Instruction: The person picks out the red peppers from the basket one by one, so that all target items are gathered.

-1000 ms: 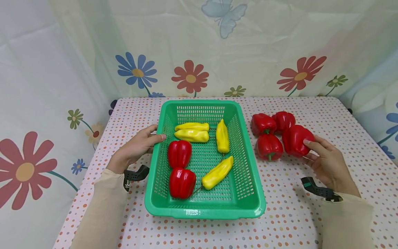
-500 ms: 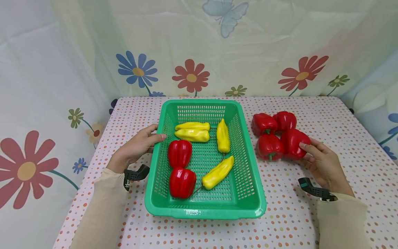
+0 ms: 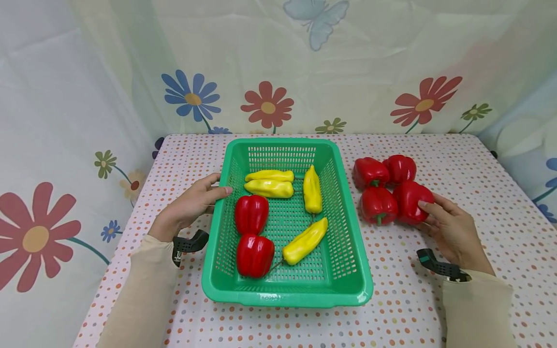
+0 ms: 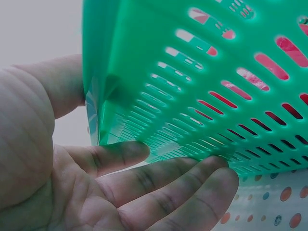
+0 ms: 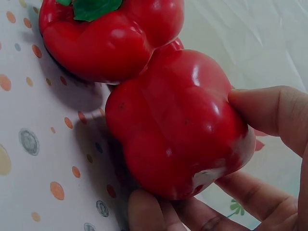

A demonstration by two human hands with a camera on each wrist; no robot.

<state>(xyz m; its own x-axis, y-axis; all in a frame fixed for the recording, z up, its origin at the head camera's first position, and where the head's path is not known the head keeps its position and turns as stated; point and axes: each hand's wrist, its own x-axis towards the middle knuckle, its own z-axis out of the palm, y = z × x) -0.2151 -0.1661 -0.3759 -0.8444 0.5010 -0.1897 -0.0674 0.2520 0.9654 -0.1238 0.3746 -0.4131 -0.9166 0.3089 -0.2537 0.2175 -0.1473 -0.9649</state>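
Note:
In the head view, my right hand (image 3: 459, 234) holds a glossy red bell pepper (image 3: 411, 203) between thumb and fingers, close against another red bell pepper (image 3: 378, 205). The right wrist view shows the thumb on one side of the held pepper (image 5: 183, 125) and the fingers on the other. My left hand (image 3: 189, 208) grips the left rim of a green slotted plastic basket (image 3: 287, 298). Its thumb hooks over the rim while its fingers (image 4: 159, 178) lie along the outside wall. Inside the basket are two red bell peppers (image 3: 255, 256) and several long yellow peppers (image 3: 304, 241).
Two further red bell peppers (image 3: 371, 171) sit behind the near ones, right of the basket. A dotted cloth (image 3: 400, 295) covers the table. Flower-printed curtains (image 3: 370, 63) stand along the back and sides. Each wrist wears a small black camera mount (image 3: 441, 266).
My right hand has moved a little left and down with the bell pepper, bringing it up beside the near one. The left hand keeps its place on the basket rim.

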